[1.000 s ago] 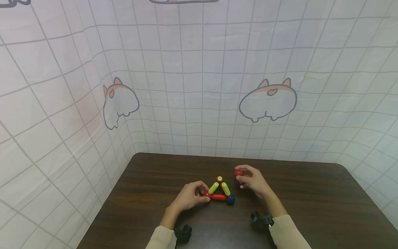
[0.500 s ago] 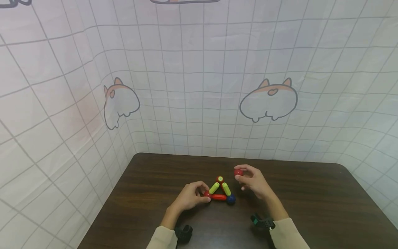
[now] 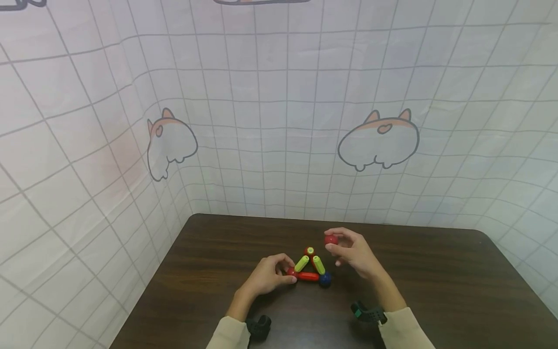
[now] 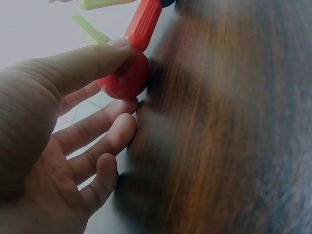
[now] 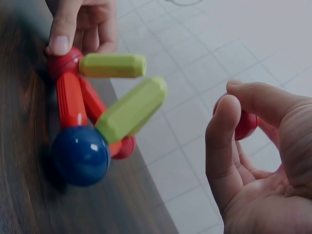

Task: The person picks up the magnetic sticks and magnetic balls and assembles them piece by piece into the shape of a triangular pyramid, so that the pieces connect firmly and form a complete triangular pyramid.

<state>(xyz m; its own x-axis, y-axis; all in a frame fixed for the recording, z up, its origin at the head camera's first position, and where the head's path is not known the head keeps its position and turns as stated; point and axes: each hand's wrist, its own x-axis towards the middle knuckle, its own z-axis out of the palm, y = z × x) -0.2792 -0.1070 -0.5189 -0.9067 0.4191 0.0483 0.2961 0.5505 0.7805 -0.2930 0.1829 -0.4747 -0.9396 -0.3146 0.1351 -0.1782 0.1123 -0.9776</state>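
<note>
A triangle of red sticks (image 3: 308,277) and balls lies on the dark table, its blue ball (image 3: 324,279) at the right corner. Yellow-green sticks (image 5: 132,108) rise from its corners, leaning inward; the back one shows mostly its end (image 3: 310,251). At the left corner, my left hand (image 3: 269,276) pinches the red corner ball (image 4: 127,78) between thumb and fingers. My right hand (image 3: 352,249) holds a loose red ball (image 3: 331,240) between thumb and fingertips, apart from the structure, to its back right. In the right wrist view, the thumb and a finger partly cover this loose ball (image 5: 246,126).
The dark wooden table (image 3: 436,276) extends on both sides of the hands. A white grid-patterned curtain (image 3: 270,145) with cartoon animals hangs behind it and on the left. Dark bands (image 3: 368,312) are worn on both wrists.
My right hand has moved slightly left and upward in the head view with the loose red ball. The left hand keeps its hold on the corner ball, and the structure looks the same.
</note>
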